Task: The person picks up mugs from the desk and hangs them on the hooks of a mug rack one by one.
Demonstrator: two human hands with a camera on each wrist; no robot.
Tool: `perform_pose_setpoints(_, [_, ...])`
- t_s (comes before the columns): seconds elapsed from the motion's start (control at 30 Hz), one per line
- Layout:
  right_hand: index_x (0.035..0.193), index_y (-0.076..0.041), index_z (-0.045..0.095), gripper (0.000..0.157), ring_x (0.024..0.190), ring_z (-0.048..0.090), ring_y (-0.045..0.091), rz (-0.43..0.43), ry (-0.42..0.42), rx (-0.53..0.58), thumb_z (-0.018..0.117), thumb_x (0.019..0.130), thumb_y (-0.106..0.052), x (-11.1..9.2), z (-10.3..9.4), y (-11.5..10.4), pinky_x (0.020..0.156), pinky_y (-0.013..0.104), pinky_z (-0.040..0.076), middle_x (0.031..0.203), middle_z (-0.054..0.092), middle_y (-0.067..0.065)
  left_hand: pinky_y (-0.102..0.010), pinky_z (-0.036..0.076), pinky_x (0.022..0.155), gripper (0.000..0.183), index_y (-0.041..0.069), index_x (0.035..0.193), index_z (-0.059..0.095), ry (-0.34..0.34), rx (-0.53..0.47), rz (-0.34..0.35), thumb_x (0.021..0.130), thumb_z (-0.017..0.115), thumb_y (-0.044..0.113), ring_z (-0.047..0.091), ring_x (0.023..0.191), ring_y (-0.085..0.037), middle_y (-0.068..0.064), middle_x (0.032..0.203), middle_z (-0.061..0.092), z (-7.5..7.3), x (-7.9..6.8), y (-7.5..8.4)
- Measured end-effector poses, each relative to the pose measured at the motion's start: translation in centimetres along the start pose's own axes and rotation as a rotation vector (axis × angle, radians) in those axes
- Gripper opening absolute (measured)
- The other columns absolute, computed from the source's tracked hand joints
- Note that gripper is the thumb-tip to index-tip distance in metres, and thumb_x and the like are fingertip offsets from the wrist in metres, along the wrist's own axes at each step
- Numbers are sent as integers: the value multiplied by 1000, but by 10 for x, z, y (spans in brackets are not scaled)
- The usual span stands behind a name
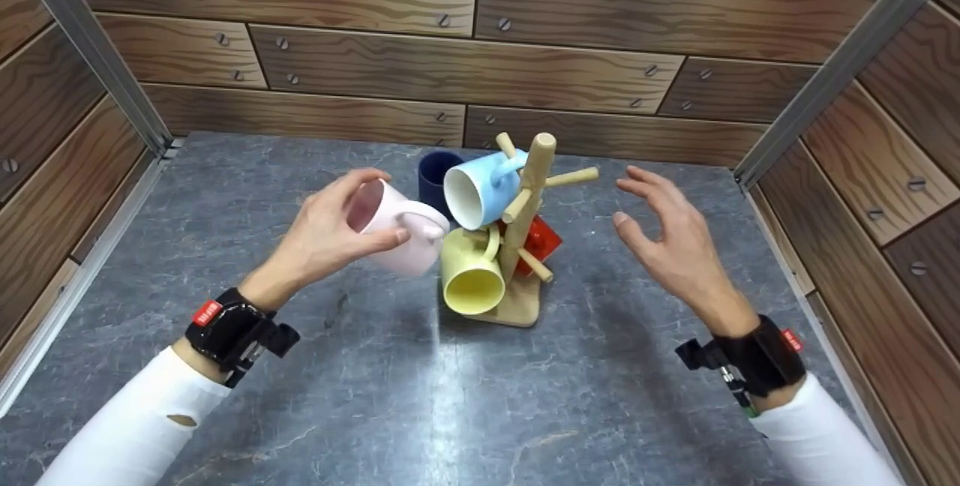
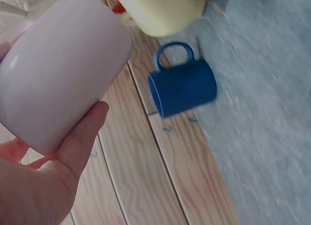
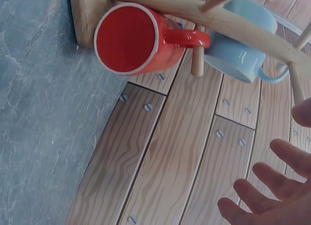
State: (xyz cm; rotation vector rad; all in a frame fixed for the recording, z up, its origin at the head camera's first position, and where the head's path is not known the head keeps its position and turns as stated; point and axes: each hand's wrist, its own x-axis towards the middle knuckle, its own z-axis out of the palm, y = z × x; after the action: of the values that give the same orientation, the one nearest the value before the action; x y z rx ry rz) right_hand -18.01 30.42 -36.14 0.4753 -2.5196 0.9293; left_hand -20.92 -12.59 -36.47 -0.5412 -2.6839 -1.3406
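My left hand grips a pale pink mug around its body, thumb near the handle. The mug is held tilted in the air, just left of a wooden mug tree. A light blue mug hangs from an upper peg, and a yellow mug hangs lower on the near left side. In the right wrist view a red mug has its handle over a low peg. Right of the tree, my right hand is raised with fingers spread and holds nothing.
A dark blue mug stands on the grey marbled tabletop behind the tree, partly hidden by the light blue mug in the head view. Wood-patterned panels wall the back and sides, with metal rails at the corners.
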Motion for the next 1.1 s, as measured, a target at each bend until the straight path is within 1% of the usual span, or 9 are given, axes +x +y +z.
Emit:
perform_pose_setpoints(0.27, [141,-5,62,44,138,50,31,-32,39,11,68,98,-12,-8,6,-8,113,58,37,151,53,10,-47,50,89,71,22,138,61,-28,-89,-49,76,90,44,61,110,-28,-6,132,65,12,-8,13])
perform_pose_setpoints(0.43, [140,-5,62,44,137,51,28,-91,41,38,69,96,-9,-12,14,-18,112,53,40,149,55,9,-47,52,89,72,24,139,61,-64,-142,-75,76,89,45,61,111,-28,-6,136,63,23,-13,23])
perform_pose_setpoints(0.57, [139,-4,62,44,134,54,26,-163,59,68,68,96,-8,-14,22,-27,109,44,44,146,57,10,-49,51,95,74,22,140,60,-84,-160,-84,77,88,47,59,116,-27,-6,139,62,31,-15,29])
perform_pose_setpoints(0.63, [139,-4,63,44,131,56,26,-201,73,82,67,95,-7,-15,26,-32,108,37,45,144,59,11,-48,50,96,73,22,140,61,-85,-157,-83,77,88,47,59,117,-26,-5,139,62,34,-16,32])
perform_pose_setpoints(0.73, [136,-1,63,43,126,58,27,-259,80,118,68,94,-6,-16,33,-39,108,31,45,139,61,13,-47,48,98,72,21,139,61,-90,-172,-79,77,88,46,59,118,-25,-3,138,63,39,-16,35])
perform_pose_setpoints(0.9, [131,1,64,40,119,62,28,-328,55,171,70,93,-6,-16,45,-51,105,32,48,131,65,14,-46,49,97,72,19,139,61,-115,-199,-69,78,87,47,59,117,-24,-4,136,63,48,-15,37])
perform_pose_setpoints(1.03, [128,0,66,36,108,66,26,-377,16,231,72,92,-3,-16,56,-60,97,32,53,121,68,12,-45,50,94,72,18,139,62,-127,-199,-63,78,86,47,59,114,-25,-4,132,65,54,-14,38])
perform_pose_setpoints(1.1, [125,0,68,34,102,67,25,-401,-1,250,73,92,-2,-15,60,-64,92,29,54,116,69,11,-45,49,93,71,19,139,62,-129,-199,-65,78,87,47,60,114,-25,-3,132,65,56,-14,40])
